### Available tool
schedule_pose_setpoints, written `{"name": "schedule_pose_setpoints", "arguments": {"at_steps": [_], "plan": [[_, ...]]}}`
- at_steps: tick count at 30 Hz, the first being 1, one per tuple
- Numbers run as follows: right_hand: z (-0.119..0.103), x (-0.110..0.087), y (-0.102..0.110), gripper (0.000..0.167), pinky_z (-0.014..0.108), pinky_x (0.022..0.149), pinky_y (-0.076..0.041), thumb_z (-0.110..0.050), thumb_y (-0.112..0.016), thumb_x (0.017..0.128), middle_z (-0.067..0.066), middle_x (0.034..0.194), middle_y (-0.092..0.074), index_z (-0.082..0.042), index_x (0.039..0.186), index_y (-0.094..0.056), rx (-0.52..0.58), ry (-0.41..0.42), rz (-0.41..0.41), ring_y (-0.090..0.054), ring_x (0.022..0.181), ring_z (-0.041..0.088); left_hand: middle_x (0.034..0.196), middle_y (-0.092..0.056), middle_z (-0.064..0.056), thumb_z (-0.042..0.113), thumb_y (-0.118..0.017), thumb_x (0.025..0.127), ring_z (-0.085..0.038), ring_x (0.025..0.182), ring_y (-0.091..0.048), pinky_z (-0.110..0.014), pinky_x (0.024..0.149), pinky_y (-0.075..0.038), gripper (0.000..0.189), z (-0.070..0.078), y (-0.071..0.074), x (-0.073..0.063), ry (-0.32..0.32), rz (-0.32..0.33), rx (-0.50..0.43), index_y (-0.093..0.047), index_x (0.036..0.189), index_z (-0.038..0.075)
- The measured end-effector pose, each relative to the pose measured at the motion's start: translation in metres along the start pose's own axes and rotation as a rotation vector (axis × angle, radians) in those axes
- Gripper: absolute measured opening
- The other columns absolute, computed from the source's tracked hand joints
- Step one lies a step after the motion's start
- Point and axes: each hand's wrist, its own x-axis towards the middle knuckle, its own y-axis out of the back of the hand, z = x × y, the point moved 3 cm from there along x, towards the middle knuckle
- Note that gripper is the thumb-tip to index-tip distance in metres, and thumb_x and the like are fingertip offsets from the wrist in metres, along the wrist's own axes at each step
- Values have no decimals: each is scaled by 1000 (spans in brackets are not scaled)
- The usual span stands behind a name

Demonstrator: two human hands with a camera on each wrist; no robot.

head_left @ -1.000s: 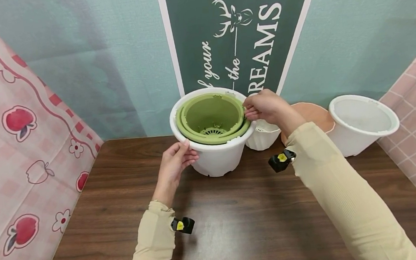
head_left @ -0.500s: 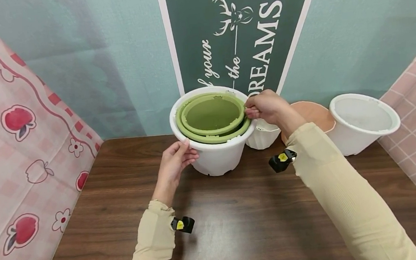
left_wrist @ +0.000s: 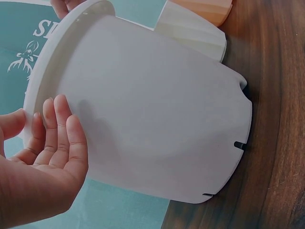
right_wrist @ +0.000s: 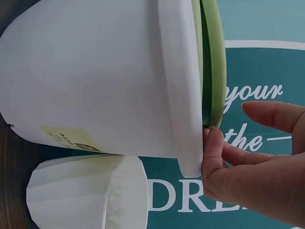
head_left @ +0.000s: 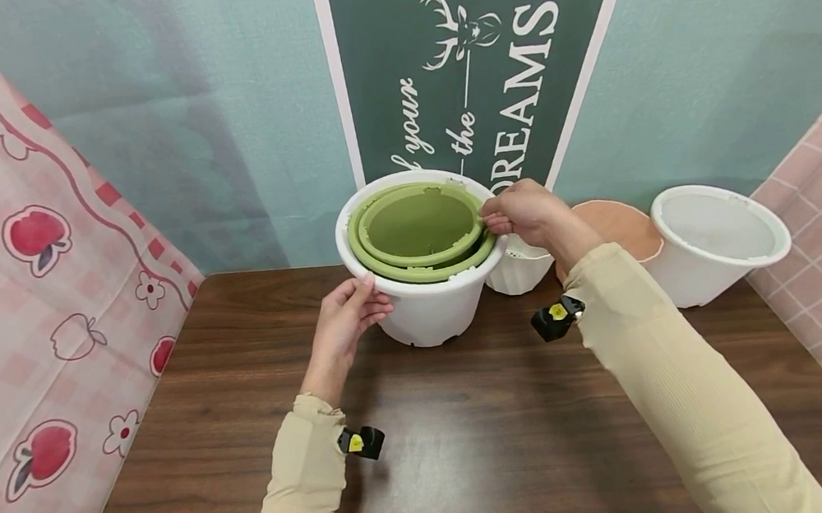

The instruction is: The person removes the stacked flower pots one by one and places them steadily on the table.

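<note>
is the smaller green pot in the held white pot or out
In: the head view shows the smaller green pot nested within the held white pot.

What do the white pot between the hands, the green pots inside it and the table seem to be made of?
White pot: probably plastic, matte; smooth, even wall with notches at its base.
Green pots: likely plastic too, satin; thin rims of even colour.
Table: wood or wood-look laminate, slightly glossy; dark grain and a soft reflection.

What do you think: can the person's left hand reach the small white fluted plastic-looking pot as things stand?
Probably not directly: the left hand holds the rim of the large round white plastic-looking pot, which stands between it and the small fluted pot.
</note>
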Motion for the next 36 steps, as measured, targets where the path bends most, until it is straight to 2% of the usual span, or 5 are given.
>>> {"name": "schedule_pose_setpoints", "arguments": {"at_steps": [8, 11, 18, 26, 36], "plan": [[2, 1, -1, 1, 12, 56, -46, 6, -52, 86, 3, 73, -47, 6, 86, -52, -157, 13, 76, -48, 54, 2, 68, -61, -4, 14, -52, 94, -13, 61, -62, -23, 61, -52, 20, -1, 0, 1, 2, 4, 1, -53, 76, 5], [3, 2, -1, 11, 11, 55, -45, 6, -55, 84, 6, 80, -45, 10, 94, -51, -200, 20, 91, -47, 54, 2, 68, -61, -4, 14, -52, 94, -13, 60, -62, -23, 60, -52, 20, -1, 1, 1, 0, 5, -2, -53, 76, 5], [5, 4, -3, 18, 14, 51, -40, 7, -58, 81, 4, 74, -46, 14, 97, -53, -229, 41, 108, -42, 51, 2, 68, -61, -4, 14, -52, 94, -13, 61, -62, -23, 60, -52, 20, -2, 1, 1, -4, 8, 3, -53, 77, 5], [6, 3, -4, 18, 15, 53, -39, 8, -60, 80, 12, 95, -43, 13, 96, -52, -263, 49, 140, -42, 55, 4, 69, -61, -4, 14, -52, 94, -13, 61, -62, -23, 61, -51, 19, -2, 0, 0, -17, -2, 13, -53, 77, 5], [7, 4, -4, 18, 19, 53, -40, 6, -59, 81, 8, 80, -41, 12, 96, -53, -284, 34, 167, -40, 54, 7, 69, -61, -5, 15, -52, 94, -13, 62, -62, -23, 61, -51, 19, -2, 1, 0, -14, 3, 19, -53, 78, 4]]}}
